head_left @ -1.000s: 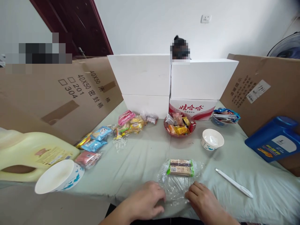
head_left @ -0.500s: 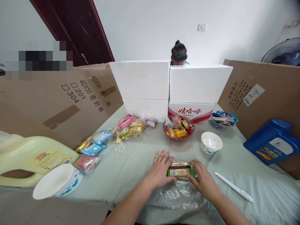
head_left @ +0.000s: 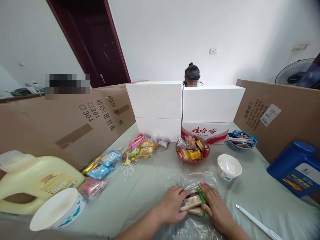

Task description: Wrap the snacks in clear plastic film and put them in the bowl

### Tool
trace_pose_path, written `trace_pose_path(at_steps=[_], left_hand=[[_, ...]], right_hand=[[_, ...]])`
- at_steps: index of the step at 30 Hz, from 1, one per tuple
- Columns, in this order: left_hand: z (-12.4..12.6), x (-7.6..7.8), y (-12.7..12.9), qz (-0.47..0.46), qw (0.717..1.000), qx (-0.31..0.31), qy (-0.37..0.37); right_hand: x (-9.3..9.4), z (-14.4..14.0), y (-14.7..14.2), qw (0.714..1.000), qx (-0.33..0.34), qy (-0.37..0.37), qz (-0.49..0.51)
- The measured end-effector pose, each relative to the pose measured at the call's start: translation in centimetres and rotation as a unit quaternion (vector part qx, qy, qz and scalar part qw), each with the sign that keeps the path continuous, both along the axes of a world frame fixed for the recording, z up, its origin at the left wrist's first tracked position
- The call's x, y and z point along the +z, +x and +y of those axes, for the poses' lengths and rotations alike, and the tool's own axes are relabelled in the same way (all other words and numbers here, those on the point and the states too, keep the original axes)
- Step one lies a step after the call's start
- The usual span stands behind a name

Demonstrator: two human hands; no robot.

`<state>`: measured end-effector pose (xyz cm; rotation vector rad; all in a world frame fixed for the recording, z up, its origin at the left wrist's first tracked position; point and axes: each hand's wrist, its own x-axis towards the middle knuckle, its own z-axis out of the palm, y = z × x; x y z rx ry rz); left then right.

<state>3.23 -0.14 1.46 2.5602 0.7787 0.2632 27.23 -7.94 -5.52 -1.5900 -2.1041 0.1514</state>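
Between my hands lie several wafer-like biscuit packs (head_left: 192,202) in clear wrap with green ends, slightly fanned and tilted. My left hand (head_left: 173,204) is curled round their left end, its thumb at the near side. Against the green right end, my right hand (head_left: 215,206) presses with fingers held together and thumb on the near side. Beneath the packs and hands spreads a crumpled clear plastic bag (head_left: 197,230). Parts of the packs are hidden by my fingers.
Ahead are a red bowl of wrapped snacks (head_left: 178,154) and a white paper bowl (head_left: 226,171). A white box cutter (head_left: 257,221) lies right. Snack packets (head_left: 101,171), a yellow jug (head_left: 58,166) and another bowl (head_left: 72,213) stand left. Boxes wall the table; a person sits behind them.
My left hand has gone from spread fingers to curling round the packs. The packs have shifted from a neat stack to a tilted, fanned one. The view has tilted upward.
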Motion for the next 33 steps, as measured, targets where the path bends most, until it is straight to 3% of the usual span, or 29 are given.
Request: trace_pose_path(at_steps=[5, 7, 9, 12, 14, 17, 20, 22, 24, 26, 28, 31, 33], left_hand=[[3.3, 2.1, -2.8, -0.100, 0.985, 0.049, -0.132], [4.2, 2.8, -3.2, -0.080, 0.987, 0.049, -0.128], [4.1, 3.0, -3.2, -0.048, 0.994, -0.001, -0.100], [2.7, 2.1, -2.9, 0.001, 0.993, -0.095, -0.063], [1.3, 1.0, -2.8, 0.033, 0.992, -0.120, -0.024], [-0.3, -0.2, -2.9, 0.066, 0.992, -0.105, 0.032], [-1.0, -0.3, -3.4, 0.061, 0.995, -0.068, 0.040], [-0.7, 0.1, -4.1, 0.021, 0.999, -0.048, -0.010], [0.3, 0.7, -5.0, -0.055, 0.992, -0.019, -0.111], [1.9, 1.7, -5.7, -0.151, 0.961, 0.034, -0.230], [4.0, 3.2, -5.6, -0.241, 0.911, 0.090, -0.323], [7.7, 6.4, -3.3, -0.308, 0.856, 0.097, -0.404], [10.1, 8.4, -0.4, -0.290, 0.858, 0.054, -0.421]], right_hand=[[0.9, 0.0, -0.4, 0.999, -0.017, -0.048, -0.005], [1.3, 0.1, -0.6, 0.997, -0.019, -0.074, -0.010], [1.6, 0.1, -0.7, 0.995, -0.023, -0.095, -0.014], [1.7, 0.1, -0.8, 0.994, -0.026, -0.108, -0.017], [1.6, 0.1, -0.7, 0.994, -0.024, -0.104, -0.014], [1.6, 0.0, -0.7, 0.995, -0.022, -0.098, -0.010], [1.6, 0.0, -0.7, 0.995, -0.027, -0.094, -0.008], [1.7, 0.1, -0.8, 0.995, -0.031, -0.092, -0.007], [1.7, 0.1, -0.8, 0.995, -0.032, -0.096, -0.007], [1.8, 0.1, -0.9, 0.995, -0.033, -0.098, -0.007], [2.0, 0.0, -0.9, 0.994, -0.035, -0.100, -0.009], [2.3, 0.0, -1.1, 0.993, -0.039, -0.109, -0.017], [2.5, 0.0, -1.2, 0.992, -0.042, -0.115, -0.021]])
